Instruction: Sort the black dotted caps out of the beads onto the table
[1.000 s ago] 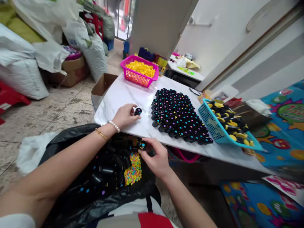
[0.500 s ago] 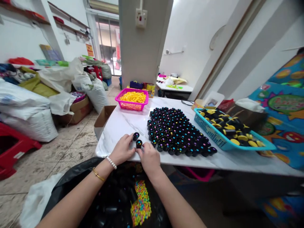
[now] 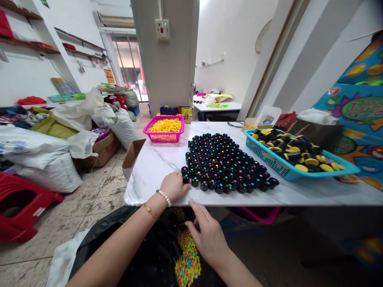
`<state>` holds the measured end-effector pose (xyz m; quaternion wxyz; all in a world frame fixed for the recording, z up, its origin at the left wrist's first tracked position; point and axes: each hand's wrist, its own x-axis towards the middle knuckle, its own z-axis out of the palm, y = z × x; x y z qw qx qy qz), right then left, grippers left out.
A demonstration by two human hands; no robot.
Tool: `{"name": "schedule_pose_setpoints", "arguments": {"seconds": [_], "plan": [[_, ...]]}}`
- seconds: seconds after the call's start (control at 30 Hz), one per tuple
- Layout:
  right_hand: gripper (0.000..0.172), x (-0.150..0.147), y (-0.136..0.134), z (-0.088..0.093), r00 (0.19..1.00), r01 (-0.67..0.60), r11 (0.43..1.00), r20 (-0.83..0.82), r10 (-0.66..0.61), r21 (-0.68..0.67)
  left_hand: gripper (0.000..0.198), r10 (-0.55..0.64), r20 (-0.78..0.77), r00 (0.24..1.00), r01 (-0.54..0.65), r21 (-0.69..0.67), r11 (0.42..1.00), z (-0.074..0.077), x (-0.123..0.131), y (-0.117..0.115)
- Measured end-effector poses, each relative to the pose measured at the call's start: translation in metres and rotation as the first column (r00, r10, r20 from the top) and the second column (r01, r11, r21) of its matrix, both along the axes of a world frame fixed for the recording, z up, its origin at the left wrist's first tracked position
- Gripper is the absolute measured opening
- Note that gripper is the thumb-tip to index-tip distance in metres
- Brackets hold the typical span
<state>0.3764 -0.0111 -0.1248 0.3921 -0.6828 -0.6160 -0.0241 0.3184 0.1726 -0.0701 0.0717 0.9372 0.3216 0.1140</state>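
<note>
My left hand (image 3: 174, 187) rests at the near left corner of a block of small black cups (image 3: 221, 159) standing on the white table. Its thumb and fingers are closed about a small black cup (image 3: 185, 177) at the edge of that block. Coloured dots show in the cups' open tops. My right hand (image 3: 209, 233) hovers below the table edge with thumb and fingers apart, and I see nothing in it. Beneath it are many small coloured beads (image 3: 188, 257), beside more black cups in a black plastic bag (image 3: 98, 227).
A pink basket (image 3: 164, 136) of yellow rings stands at the table's back left. On the right, a turquoise basket (image 3: 269, 157) holds black pieces with yellow caps. A red stool (image 3: 26, 207) and white sacks (image 3: 48, 159) are on the left. The marble-patterned table (image 3: 155, 167) has a rounded corner.
The two separate cups have moved right against the block, with my left hand beside them. My right hand has left the cups and come down over the beads, its fingers apart. The view has shifted slightly.
</note>
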Motion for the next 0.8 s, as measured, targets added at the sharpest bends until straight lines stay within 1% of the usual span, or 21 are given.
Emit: {"name": "schedule_pose_setpoints", "arguments": {"seconds": [0.13,0.23,0.3,0.33,0.4,0.47,0.5,0.53,0.6,0.63,0.7,0.77,0.8], "plan": [[0.058,0.003,-0.009,-0.004,0.999,-0.043,0.999,0.015,0.043,-0.019,0.044,0.000,-0.006,1.000,0.000,0.021,1.000,0.004,0.005,-0.007],[0.052,0.005,-0.022,-0.005,0.997,-0.077,0.997,-0.009,0.077,-0.021,0.054,0.001,0.000,1.000,-0.001,-0.016,1.000,0.006,-0.008,-0.008],[0.047,0.007,-0.034,-0.008,0.995,-0.093,0.995,-0.050,0.090,-0.046,0.062,-0.013,0.021,1.000,0.014,-0.065,0.998,0.005,-0.030,-0.011],[0.044,0.008,-0.040,-0.010,0.992,-0.104,0.992,-0.077,0.098,-0.076,0.063,-0.031,0.047,0.998,0.035,-0.095,0.995,0.003,-0.045,-0.015],[0.036,0.010,-0.049,-0.016,0.985,-0.143,0.977,-0.117,0.126,-0.156,0.053,-0.077,0.201,0.977,0.107,-0.141,0.984,-0.004,-0.080,-0.027],[0.027,0.010,-0.052,-0.021,0.980,-0.188,0.957,-0.111,0.167,-0.219,0.041,-0.076,0.286,0.955,0.132,-0.182,0.974,-0.015,-0.116,-0.047],[0.024,0.008,-0.050,-0.023,0.978,-0.204,0.950,-0.096,0.186,-0.238,0.038,-0.083,0.270,0.959,0.142,-0.207,0.968,-0.021,-0.132,-0.058],[0.023,0.005,-0.046,-0.024,0.977,-0.211,0.943,-0.077,0.198,-0.256,0.036,-0.105,0.223,0.969,0.155,-0.222,0.963,-0.027,-0.147,-0.069],[0.021,-0.006,-0.030,-0.021,0.983,-0.178,0.926,-0.024,0.181,-0.334,0.030,-0.147,0.085,0.986,0.161,-0.203,0.966,-0.038,-0.169,-0.087],[0.020,-0.012,-0.020,-0.019,0.987,-0.140,0.903,0.019,0.162,-0.407,0.026,-0.153,0.023,0.988,0.154,-0.183,0.971,-0.042,-0.177,-0.094],[0.020,-0.027,0.001,-0.014,0.979,-0.052,0.813,0.131,0.156,-0.580,0.022,-0.125,-0.048,0.991,0.116,-0.152,0.981,-0.046,-0.185,-0.102],[0.020,-0.040,0.016,-0.011,0.958,-0.032,0.726,0.186,0.218,-0.687,0.024,-0.100,-0.046,0.994,0.092,-0.142,0.986,-0.044,-0.186,-0.106],[0.022,-0.044,0.021,-0.011,0.950,-0.039,0.701,0.191,0.246,-0.712,0.028,-0.100,-0.033,0.994,0.095,-0.135,0.986,-0.041,-0.185,-0.107]]}}
